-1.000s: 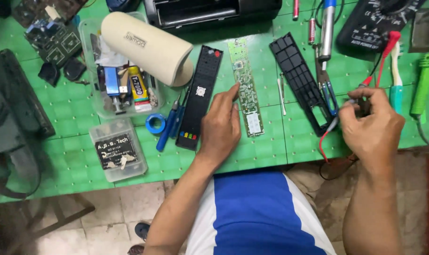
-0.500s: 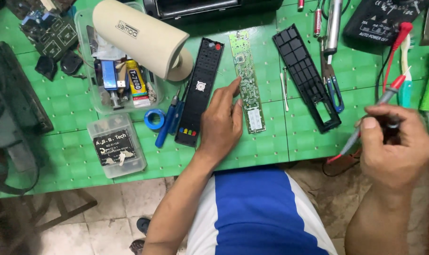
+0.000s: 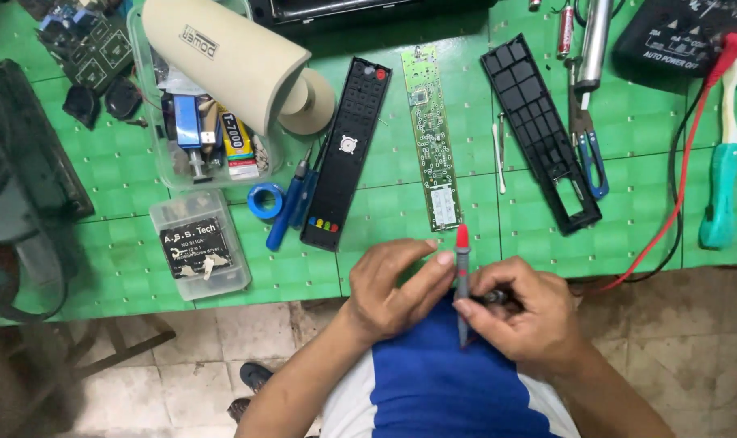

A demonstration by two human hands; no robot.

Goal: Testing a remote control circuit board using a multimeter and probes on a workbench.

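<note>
Both hands sit together at the near edge of the green tabletop (image 3: 401,174), over the person's lap. Right hand (image 3: 518,312) is clenched around a red-tipped multimeter probe (image 3: 462,280); the probe's long axis runs near-vertical in view, red end pointing away toward the tabletop. Left hand (image 3: 397,288) is loosely curled, fingertips touching the probe shaft from the left, not clearly gripping. The bare green circuit board (image 3: 430,134) lies straight ahead of the probe's red end, lengthwise away from the person, its near end just beyond the hands. Black remote front (image 3: 346,150) lies left of the board.
</note>
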